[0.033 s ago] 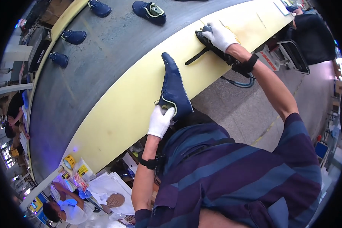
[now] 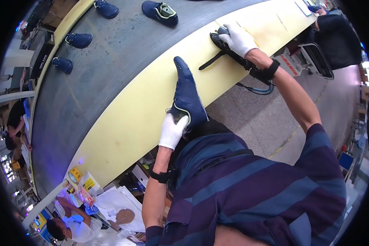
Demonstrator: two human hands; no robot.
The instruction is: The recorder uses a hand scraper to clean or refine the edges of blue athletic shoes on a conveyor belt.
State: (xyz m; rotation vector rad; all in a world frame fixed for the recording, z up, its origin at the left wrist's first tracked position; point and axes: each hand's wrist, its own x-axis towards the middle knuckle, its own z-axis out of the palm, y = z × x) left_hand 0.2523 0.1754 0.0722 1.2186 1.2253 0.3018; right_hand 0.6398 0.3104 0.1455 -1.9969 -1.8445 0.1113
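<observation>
The gloved left hand (image 2: 173, 131) gripped the heel of a navy shoe (image 2: 186, 96) lying on the cream ledge (image 2: 123, 127) near the person. The gloved right hand (image 2: 238, 39) closed around a black tool (image 2: 229, 51) farther right. 4 navy shoes sat on the grey conveyor (image 2: 110, 61) beyond.

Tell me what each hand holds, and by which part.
The left hand grips the blue shoe at its heel opening. The right hand clasps a black tool from above, near its front end.
</observation>
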